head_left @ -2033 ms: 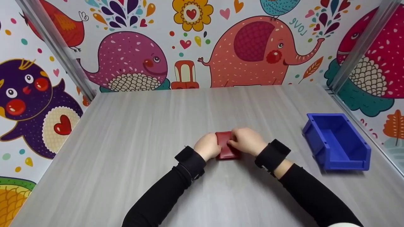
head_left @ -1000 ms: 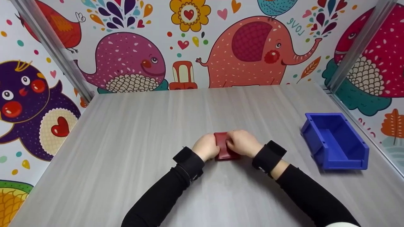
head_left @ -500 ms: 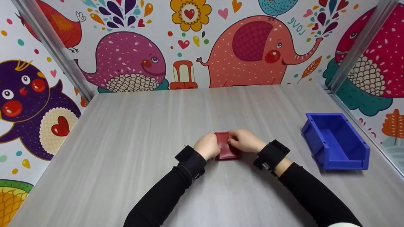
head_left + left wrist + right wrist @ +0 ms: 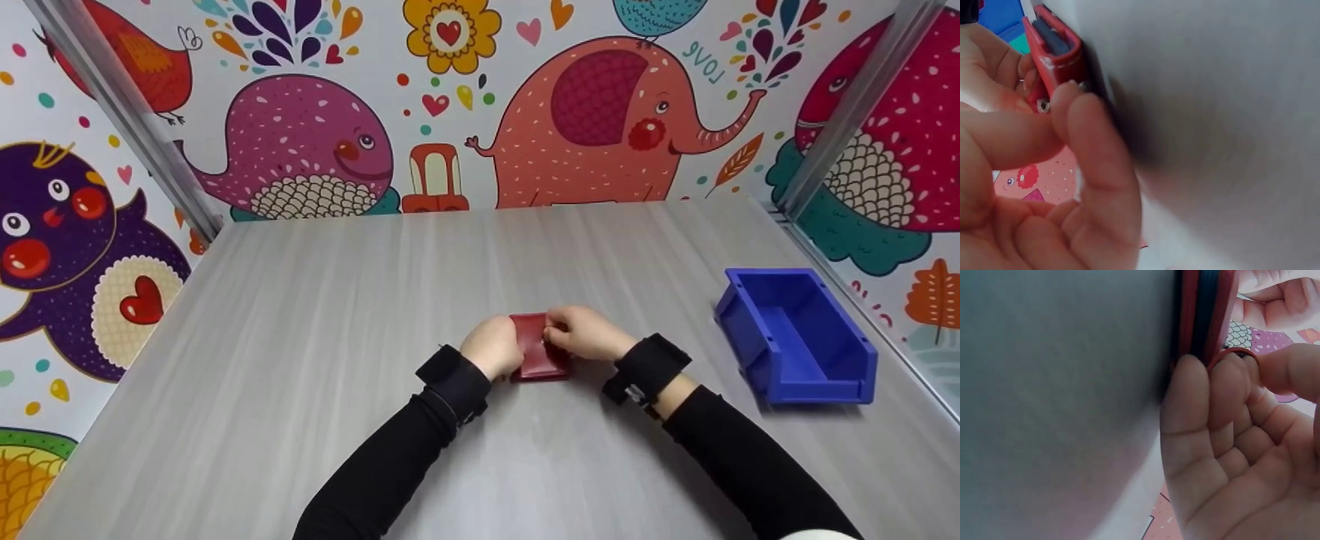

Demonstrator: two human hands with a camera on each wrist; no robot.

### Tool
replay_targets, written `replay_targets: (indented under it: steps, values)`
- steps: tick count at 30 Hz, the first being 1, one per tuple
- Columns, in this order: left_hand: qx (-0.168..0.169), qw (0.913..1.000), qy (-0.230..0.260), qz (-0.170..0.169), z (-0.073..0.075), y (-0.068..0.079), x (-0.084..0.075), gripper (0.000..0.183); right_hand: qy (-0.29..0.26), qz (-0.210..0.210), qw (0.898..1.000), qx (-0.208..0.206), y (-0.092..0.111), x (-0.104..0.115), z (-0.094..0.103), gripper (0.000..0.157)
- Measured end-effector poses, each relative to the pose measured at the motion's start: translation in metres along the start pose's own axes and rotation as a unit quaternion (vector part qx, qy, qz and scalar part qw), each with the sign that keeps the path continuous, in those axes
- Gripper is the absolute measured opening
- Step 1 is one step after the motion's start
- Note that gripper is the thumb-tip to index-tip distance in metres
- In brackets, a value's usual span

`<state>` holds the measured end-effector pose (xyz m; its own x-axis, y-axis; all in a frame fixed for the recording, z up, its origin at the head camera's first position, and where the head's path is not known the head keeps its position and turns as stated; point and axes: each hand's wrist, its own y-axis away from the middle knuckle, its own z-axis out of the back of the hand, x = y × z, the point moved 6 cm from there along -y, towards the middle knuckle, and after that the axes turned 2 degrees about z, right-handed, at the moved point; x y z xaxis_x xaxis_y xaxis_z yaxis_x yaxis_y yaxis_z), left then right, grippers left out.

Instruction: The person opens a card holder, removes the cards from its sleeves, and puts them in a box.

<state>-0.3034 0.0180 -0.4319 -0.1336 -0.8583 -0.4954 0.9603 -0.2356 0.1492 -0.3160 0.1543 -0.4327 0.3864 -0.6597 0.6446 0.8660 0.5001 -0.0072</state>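
A small red leather wallet [image 4: 531, 354] with a snap lies on the table between both hands. Dark layers show inside its red cover [image 4: 1067, 70] in the left wrist view. My left hand [image 4: 491, 348] grips the wallet's left edge, thumb on the near face. With thumb and curled fingers, my right hand [image 4: 591, 334] pinches the strap flap [image 4: 1239, 352] at the right side, which bends away from the cover. A metal snap [image 4: 1044, 106] shows beside the fingertips in the left wrist view. The hands hide both side edges of the wallet.
A blue open-front plastic bin [image 4: 799, 337] stands on the right of the grey wood-grain table [image 4: 337, 300]. Printed cartoon panels [image 4: 450, 97] and metal posts [image 4: 127, 112] border the table at the back and sides.
My right hand came left over the wallet, then drew back right with the pinched flap, and a bright snap now shows by the thumb. My left hand has stayed nearly still.
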Motion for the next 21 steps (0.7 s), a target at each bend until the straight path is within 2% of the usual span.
replay_targets:
  steps: [9,15,18,21]
  values:
    - [0.0,0.9999,0.015,-0.006,0.001,0.001,0.0,0.014,0.054,0.034,0.997,-0.03,0.003,0.002,0.006,0.019]
    - [-0.005,0.9999,0.014,-0.004,0.001,0.002,0.001,0.013,0.094,0.062,0.991,-0.07,0.01,0.004,0.022,0.014]
    - [-0.005,0.9999,0.016,-0.002,0.001,0.003,0.001,0.014,0.105,0.064,0.989,-0.085,0.015,0.003,0.029,0.008]
    - [-0.005,0.9998,0.019,0.0,0.001,0.003,0.001,0.013,0.122,0.066,0.985,-0.098,0.019,0.001,0.033,0.009]
